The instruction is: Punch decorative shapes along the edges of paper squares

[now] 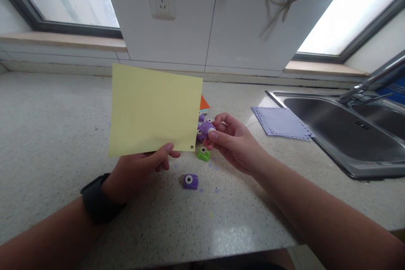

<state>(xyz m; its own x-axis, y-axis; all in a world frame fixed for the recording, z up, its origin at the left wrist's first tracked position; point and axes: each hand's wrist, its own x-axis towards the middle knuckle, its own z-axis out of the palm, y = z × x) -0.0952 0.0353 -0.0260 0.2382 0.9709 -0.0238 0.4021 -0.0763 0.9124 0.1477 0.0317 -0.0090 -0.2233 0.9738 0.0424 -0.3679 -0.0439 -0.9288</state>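
My left hand [147,162] grips a yellow sheet of paper [155,109] by its lower edge, thumb in front and fingers behind. A small star-shaped hole shows in the sheet's lower right corner. Just right of that corner, my right hand [232,141] pinches a purple craft punch [207,128] with a white part. Below it on the counter sits a green craft punch [203,154] with a star on its white button. Nearer to me lies another purple star punch [190,181]. More purple punches are partly hidden behind the sheet and my right hand.
Orange paper [204,102] on other sheets peeks out behind the yellow one. A stack of lilac sheets [281,122] with punched borders lies beside the steel sink [335,135]. A faucet [357,93] stands at the right. Paper bits dot the speckled counter [152,223].
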